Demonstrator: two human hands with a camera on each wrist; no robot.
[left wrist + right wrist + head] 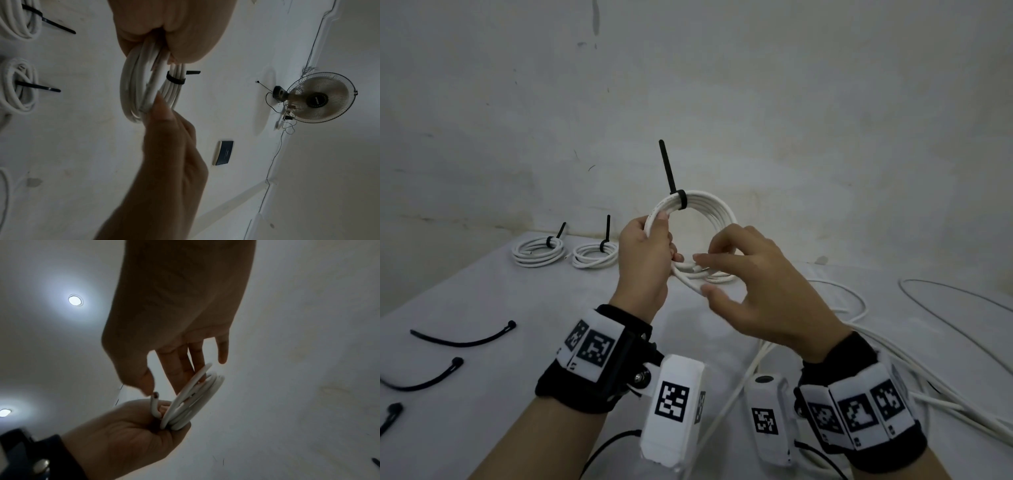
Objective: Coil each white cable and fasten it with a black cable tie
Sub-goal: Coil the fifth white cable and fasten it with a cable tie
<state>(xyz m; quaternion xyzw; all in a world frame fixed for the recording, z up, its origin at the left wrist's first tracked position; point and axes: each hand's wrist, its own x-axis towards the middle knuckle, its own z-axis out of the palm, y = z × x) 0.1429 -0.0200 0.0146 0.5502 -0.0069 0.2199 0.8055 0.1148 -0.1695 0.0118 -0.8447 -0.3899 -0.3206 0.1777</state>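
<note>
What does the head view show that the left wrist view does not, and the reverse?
Only the head view shows three loose black cable ties and uncoiled white cable on the table. Only the left wrist view shows a wall fan. Both show the left hand gripping the tied coil, the right hand at it, and two finished coils.

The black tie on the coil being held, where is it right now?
In the head view the black tie wraps the top of the coil, just above the left hand, its tail pointing up.
</note>
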